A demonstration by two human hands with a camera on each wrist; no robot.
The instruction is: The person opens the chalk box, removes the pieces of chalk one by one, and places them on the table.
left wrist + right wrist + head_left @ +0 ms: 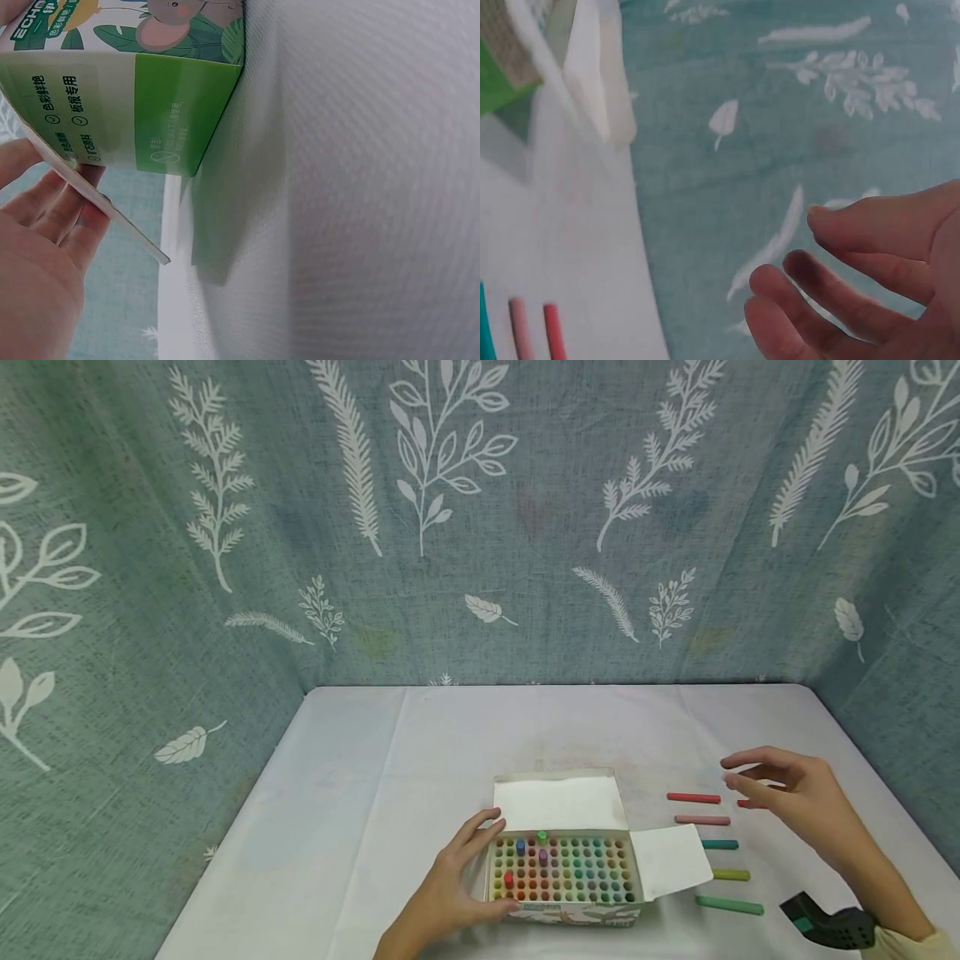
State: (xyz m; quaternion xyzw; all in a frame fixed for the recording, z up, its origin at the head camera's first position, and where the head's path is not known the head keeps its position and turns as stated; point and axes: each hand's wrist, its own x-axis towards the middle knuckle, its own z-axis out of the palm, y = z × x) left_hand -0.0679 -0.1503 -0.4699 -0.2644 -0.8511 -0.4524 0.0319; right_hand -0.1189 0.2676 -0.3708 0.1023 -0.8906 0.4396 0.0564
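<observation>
A chalk box (566, 912) with rows of round holes lies with its lid up and a side flap out to the right. Several chalk sticks stand in it, among them a red chalk (509, 880) and a blue chalk (521, 847). My left hand (453, 881) grips the box's left end, thumb at the front edge, fingers by the back corner; the left wrist view shows fingers behind a side flap (90, 191). Over the table's right side hovers my right hand (795, 797), fingers loosely bent, nothing between them. Under it a red stick (752, 804) is partly hidden.
Right of the box, a column of loose chalks runs down the white tablecloth (360, 777): red (693, 797), pink (702, 820), teal (722, 844), yellow-green (731, 875) and green (730, 906). The box's side flap (670, 862) reaches toward them. Patterned curtains (555, 527) surround the table.
</observation>
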